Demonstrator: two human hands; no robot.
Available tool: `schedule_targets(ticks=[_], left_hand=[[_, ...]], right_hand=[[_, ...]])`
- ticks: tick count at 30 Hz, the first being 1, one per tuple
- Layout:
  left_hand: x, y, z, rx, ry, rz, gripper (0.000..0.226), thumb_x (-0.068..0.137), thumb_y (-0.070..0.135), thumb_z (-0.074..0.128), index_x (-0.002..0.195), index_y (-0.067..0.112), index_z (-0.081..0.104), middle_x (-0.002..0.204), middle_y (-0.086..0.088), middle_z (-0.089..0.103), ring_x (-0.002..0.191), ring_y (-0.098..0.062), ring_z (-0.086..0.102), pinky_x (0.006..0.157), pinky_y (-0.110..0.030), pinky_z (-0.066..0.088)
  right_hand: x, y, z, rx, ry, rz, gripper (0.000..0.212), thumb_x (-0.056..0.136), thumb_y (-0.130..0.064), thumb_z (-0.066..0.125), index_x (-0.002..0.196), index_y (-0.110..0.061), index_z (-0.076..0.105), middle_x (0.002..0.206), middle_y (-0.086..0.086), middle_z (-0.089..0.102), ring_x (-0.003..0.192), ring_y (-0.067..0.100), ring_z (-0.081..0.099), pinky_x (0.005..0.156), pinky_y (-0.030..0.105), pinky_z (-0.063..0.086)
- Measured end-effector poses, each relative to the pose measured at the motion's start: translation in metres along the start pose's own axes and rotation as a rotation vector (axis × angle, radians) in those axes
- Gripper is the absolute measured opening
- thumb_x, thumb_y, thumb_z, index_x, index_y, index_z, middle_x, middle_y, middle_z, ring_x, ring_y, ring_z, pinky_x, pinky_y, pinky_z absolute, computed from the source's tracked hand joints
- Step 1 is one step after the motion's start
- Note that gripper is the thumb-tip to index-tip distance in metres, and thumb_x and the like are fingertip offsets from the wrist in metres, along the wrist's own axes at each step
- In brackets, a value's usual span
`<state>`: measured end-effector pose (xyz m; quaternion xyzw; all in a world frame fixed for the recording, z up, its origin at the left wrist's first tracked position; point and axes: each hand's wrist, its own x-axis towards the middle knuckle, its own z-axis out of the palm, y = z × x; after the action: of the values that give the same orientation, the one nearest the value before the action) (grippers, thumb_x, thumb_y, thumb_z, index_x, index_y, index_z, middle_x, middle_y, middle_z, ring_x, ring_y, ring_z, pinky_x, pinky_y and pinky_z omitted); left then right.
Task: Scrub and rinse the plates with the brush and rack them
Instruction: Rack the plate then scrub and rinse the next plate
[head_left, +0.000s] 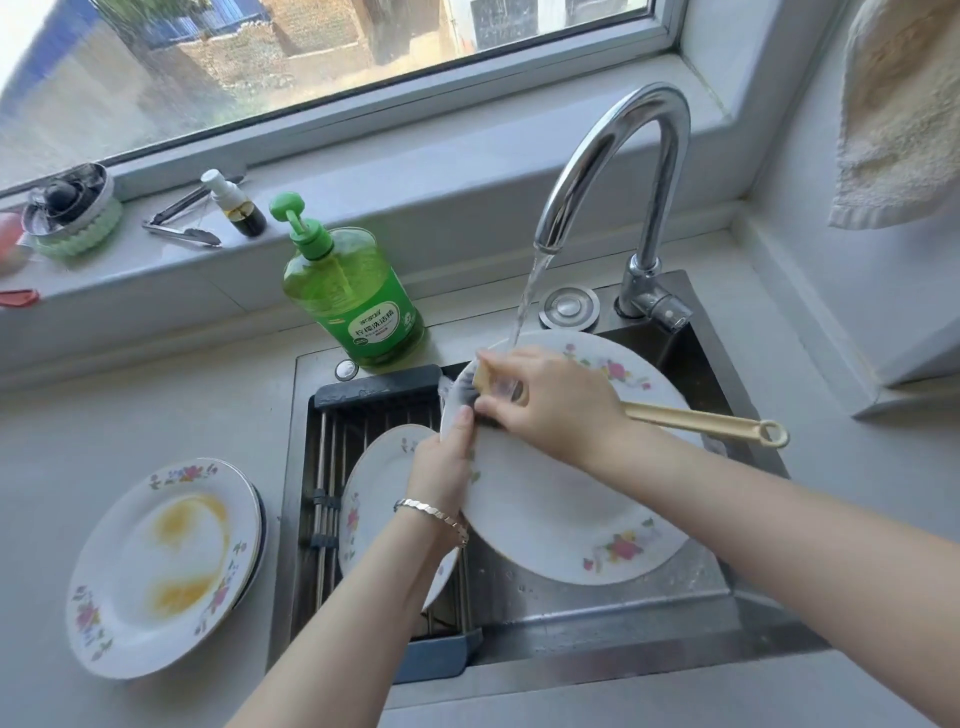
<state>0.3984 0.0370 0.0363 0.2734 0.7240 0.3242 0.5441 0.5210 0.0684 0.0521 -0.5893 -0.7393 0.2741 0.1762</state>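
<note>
Green soap bottle (358, 306) spotted top centre, stained plates (156, 566) lower left. Pinched centre plate (550, 499) by its rim with left hand (441, 462), clutched brush (696, 420) in right hand (550, 405) under tap (623, 171); couldn't see bristles behind that hand.

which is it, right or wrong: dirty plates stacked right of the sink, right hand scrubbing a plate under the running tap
Wrong: the head view shows the dirty plates stacked left of the sink, not right. The right hand does scrub a plate under the running tap.
</note>
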Motion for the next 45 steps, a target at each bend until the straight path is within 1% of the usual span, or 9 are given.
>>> schedule_targets(ticks=[10,14,18,22,27,32,37,40,45], left_hand=[[0.007,0.0,-0.007,-0.039,0.029,0.019,0.059,0.076,0.047,0.063,0.101,-0.007,0.062,0.093,-0.023,0.064,0.083,-0.038,0.062,0.084,-0.062,0.048],[0.01,0.006,-0.007,-0.017,0.031,0.06,0.037,0.088,0.034,0.059,0.089,-0.004,0.061,0.084,-0.019,0.061,0.074,-0.031,0.059,0.078,-0.053,0.051],[0.015,0.007,-0.007,0.046,0.046,0.103,0.031,0.092,0.028,0.053,0.073,0.003,0.054,0.07,-0.013,0.053,0.058,-0.023,0.05,0.059,-0.032,0.045],[0.014,0.01,-0.011,0.147,0.068,0.17,0.041,0.093,0.024,0.052,0.056,0.006,0.051,0.056,-0.008,0.051,0.051,-0.021,0.047,0.057,-0.03,0.041],[0.013,0.011,-0.019,0.3,0.046,0.257,0.036,0.094,0.024,0.051,0.068,-0.001,0.055,0.067,-0.015,0.053,0.064,-0.023,0.05,0.062,-0.03,0.039],[0.006,0.018,-0.02,0.574,0.019,0.372,0.045,0.095,0.025,0.047,0.055,0.005,0.042,0.052,-0.005,0.041,0.047,-0.016,0.038,0.039,-0.016,0.026],[-0.012,0.032,-0.017,0.909,-0.007,0.686,0.045,0.097,0.032,0.039,0.058,0.011,0.041,0.055,-0.003,0.046,0.055,-0.021,0.043,0.051,-0.032,0.029],[-0.027,0.038,-0.015,1.174,-0.02,0.912,0.04,0.099,0.035,0.026,0.08,0.011,0.053,0.075,-0.007,0.06,0.072,-0.028,0.055,0.062,-0.033,0.04],[-0.041,0.046,-0.021,1.338,-0.003,1.112,0.073,0.081,0.053,-0.003,0.097,0.01,0.054,0.089,-0.008,0.063,0.082,-0.032,0.059,0.068,-0.034,0.041]], right_hand=[[0.007,0.111,-0.017,-0.011,0.09,0.512,0.03,0.089,-0.037,0.049,0.113,-0.024,0.059,0.122,0.008,0.059,0.11,0.029,0.053,0.078,0.032,0.041],[-0.015,0.139,-0.017,0.241,0.13,0.753,0.047,0.082,-0.046,0.049,0.109,-0.009,0.055,0.103,0.012,0.059,0.098,0.032,0.054,0.076,0.035,0.038],[0.006,0.127,-0.019,0.682,0.263,0.76,0.032,0.085,-0.037,0.046,0.061,-0.018,0.038,0.06,0.0,0.037,0.051,0.018,0.032,0.051,0.026,0.026],[0.031,0.11,-0.023,0.879,0.359,0.818,0.03,0.088,-0.031,0.047,0.062,-0.019,0.037,0.059,0.001,0.031,0.046,0.015,0.026,0.041,0.022,0.02],[0.052,0.103,-0.046,1.03,0.513,0.845,0.028,0.088,-0.031,0.047,0.067,-0.017,0.037,0.061,0.002,0.033,0.04,0.012,0.026,0.034,0.011,0.017],[0.039,0.108,-0.053,0.858,0.402,0.846,0.028,0.088,-0.032,0.05,0.067,-0.015,0.041,0.061,0.004,0.037,0.044,0.014,0.03,0.036,0.014,0.02],[0.012,0.107,-0.03,0.699,0.263,0.776,0.037,0.089,-0.034,0.051,0.057,-0.017,0.041,0.054,0.004,0.035,0.043,0.018,0.031,0.044,0.02,0.023],[-0.005,0.104,-0.022,0.624,0.166,0.772,0.037,0.089,-0.035,0.052,0.059,-0.014,0.045,0.053,0.004,0.039,0.044,0.02,0.036,0.046,0.024,0.026],[-0.028,0.101,-0.01,0.661,0.094,0.789,0.034,0.09,-0.032,0.051,0.064,-0.011,0.043,0.056,0.005,0.033,0.044,0.017,0.03,0.046,0.02,0.023]])
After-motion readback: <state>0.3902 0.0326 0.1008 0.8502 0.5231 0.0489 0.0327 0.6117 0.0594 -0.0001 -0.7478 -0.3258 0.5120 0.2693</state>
